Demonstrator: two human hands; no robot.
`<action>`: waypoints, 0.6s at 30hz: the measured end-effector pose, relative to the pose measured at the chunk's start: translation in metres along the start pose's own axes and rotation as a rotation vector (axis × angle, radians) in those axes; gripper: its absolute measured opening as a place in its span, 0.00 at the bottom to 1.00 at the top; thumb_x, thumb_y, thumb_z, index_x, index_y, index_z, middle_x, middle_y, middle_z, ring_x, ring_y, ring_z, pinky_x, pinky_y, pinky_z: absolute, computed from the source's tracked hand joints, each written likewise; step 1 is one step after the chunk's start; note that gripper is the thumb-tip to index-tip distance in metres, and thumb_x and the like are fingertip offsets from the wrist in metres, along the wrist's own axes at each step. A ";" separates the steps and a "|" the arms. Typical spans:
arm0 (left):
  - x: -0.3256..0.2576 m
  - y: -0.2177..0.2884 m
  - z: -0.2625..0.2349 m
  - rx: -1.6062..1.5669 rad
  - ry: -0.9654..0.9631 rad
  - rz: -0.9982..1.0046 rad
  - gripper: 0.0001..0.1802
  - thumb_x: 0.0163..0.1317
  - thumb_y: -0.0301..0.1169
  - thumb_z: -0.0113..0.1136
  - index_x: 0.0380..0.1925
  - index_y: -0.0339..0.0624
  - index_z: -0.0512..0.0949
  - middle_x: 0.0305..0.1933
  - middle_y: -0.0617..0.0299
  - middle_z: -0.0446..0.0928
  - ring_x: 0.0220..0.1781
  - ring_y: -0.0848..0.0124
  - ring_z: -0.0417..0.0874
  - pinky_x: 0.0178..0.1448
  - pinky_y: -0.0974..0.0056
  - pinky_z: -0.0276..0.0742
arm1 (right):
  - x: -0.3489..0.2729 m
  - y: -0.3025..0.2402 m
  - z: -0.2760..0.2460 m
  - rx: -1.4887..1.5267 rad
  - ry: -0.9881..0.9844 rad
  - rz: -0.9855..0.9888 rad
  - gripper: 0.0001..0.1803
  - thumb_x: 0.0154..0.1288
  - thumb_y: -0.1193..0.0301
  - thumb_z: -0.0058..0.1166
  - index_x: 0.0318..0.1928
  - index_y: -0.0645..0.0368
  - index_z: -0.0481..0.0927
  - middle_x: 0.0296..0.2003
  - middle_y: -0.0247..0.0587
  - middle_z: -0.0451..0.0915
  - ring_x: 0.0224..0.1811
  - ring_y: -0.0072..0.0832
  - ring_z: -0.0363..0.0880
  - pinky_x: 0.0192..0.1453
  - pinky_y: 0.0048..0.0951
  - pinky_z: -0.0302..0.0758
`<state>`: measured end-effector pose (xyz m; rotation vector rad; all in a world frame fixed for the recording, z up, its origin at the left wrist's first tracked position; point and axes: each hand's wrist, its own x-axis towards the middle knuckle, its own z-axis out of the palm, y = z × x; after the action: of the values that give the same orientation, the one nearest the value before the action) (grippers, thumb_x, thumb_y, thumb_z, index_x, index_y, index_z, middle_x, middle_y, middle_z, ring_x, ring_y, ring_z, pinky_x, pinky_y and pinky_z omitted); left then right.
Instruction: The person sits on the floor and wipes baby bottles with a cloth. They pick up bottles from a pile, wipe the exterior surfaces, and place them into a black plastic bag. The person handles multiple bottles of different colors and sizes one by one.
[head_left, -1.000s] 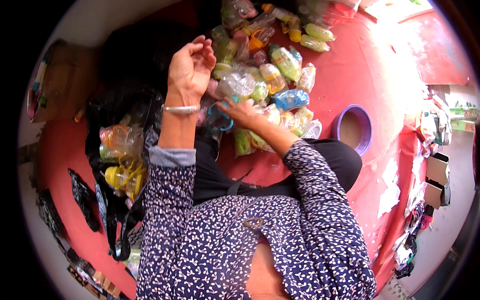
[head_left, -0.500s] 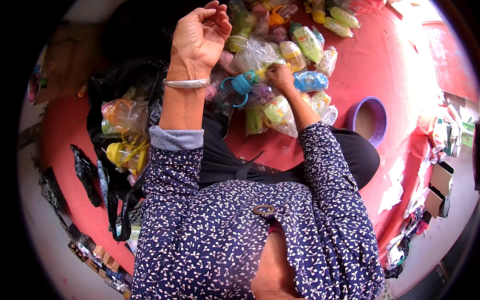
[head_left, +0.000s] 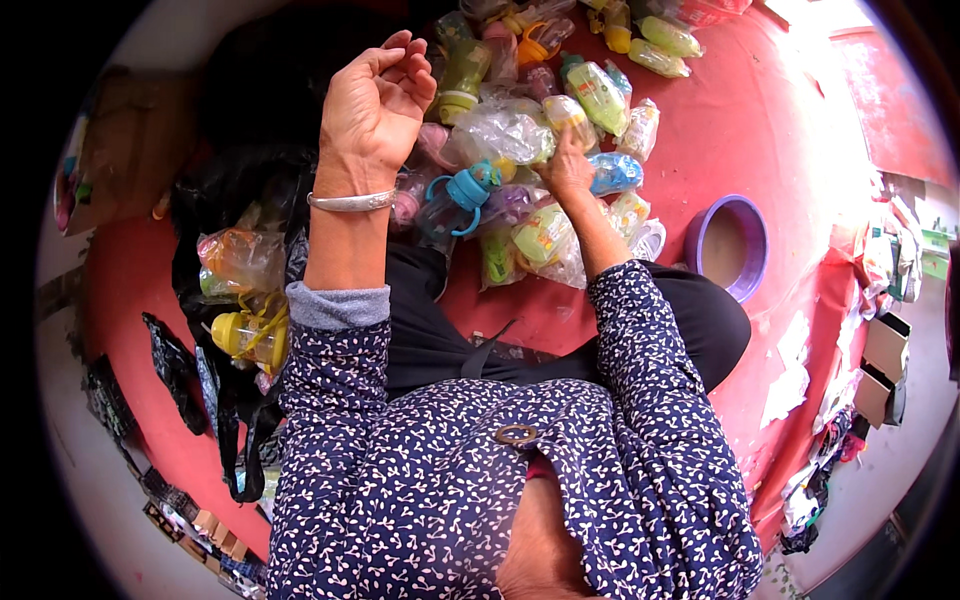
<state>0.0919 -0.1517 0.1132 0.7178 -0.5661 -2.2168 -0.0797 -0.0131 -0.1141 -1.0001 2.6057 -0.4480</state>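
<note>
My left hand [head_left: 378, 105] is raised, palm up, over the left side of a pile of baby bottles. Its fingers curl loosely with nothing in them, and a silver bangle circles the wrist. Over the middle of the pile, my right hand [head_left: 566, 172] reaches down beside a bagged bottle with yellow [head_left: 566, 116]; its fingers are partly hidden. Close to that hand lie crumpled clear plastic [head_left: 498, 132] and a blue-wrapped bottle [head_left: 614, 173]. Between my hands rests a bottle with a blue two-handled top [head_left: 468, 188]. A green bagged bottle [head_left: 600, 96] lies farther back.
Left of my legs is a black plastic bag [head_left: 190, 215] with bagged bottles and a yellow-capped bottle [head_left: 245, 335] at it. A purple basin [head_left: 762, 238] stands right of my knee on the red floor covering [head_left: 690, 140]. Boxes [head_left: 886, 350] line the right edge.
My right hand, a blurred fist before, now extends fingers toward the bottle with yellow. The yellow piece beside it no longer shows as before. The view has shifted slightly; my left hand keeps its pose.
</note>
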 end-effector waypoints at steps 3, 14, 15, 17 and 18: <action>-0.003 -0.002 0.003 -0.003 0.001 -0.018 0.12 0.55 0.19 0.50 0.40 0.29 0.71 0.38 0.53 0.73 0.35 0.68 0.74 0.39 0.70 0.74 | 0.001 -0.020 -0.009 -0.081 -0.005 -0.271 0.31 0.52 0.59 0.59 0.57 0.50 0.67 0.39 0.51 0.79 0.43 0.43 0.79 0.44 0.38 0.76; 0.001 -0.001 0.003 -0.012 0.013 -0.038 0.11 0.54 0.20 0.51 0.39 0.31 0.72 0.38 0.54 0.73 0.34 0.68 0.74 0.38 0.70 0.74 | 0.073 0.021 -0.069 1.696 -0.300 0.136 0.10 0.62 0.68 0.54 0.38 0.63 0.76 0.32 0.41 0.80 0.31 0.31 0.79 0.36 0.33 0.78; 0.005 -0.005 0.003 -0.001 0.020 -0.039 0.11 0.54 0.20 0.52 0.39 0.31 0.72 0.38 0.54 0.74 0.34 0.68 0.74 0.38 0.70 0.74 | 0.075 0.025 -0.080 1.697 -0.295 0.157 0.10 0.62 0.68 0.54 0.38 0.63 0.76 0.32 0.42 0.80 0.31 0.31 0.79 0.36 0.33 0.78; 0.005 -0.007 -0.002 0.022 0.086 -0.017 0.11 0.54 0.21 0.53 0.39 0.32 0.72 0.37 0.54 0.74 0.35 0.68 0.75 0.40 0.68 0.75 | 0.066 0.016 -0.106 1.650 -0.323 0.123 0.10 0.61 0.70 0.55 0.40 0.63 0.77 0.32 0.40 0.80 0.31 0.29 0.79 0.36 0.29 0.78; 0.006 -0.009 -0.001 0.032 0.125 -0.008 0.10 0.54 0.23 0.53 0.38 0.32 0.73 0.37 0.54 0.74 0.36 0.67 0.75 0.42 0.66 0.75 | 0.067 0.017 -0.119 1.556 -0.298 -0.003 0.10 0.59 0.73 0.55 0.40 0.64 0.78 0.32 0.38 0.80 0.31 0.26 0.79 0.35 0.26 0.77</action>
<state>0.0847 -0.1506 0.1052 0.8696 -0.5384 -2.1564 -0.1847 -0.0262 -0.0252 -0.3855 1.2425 -1.7107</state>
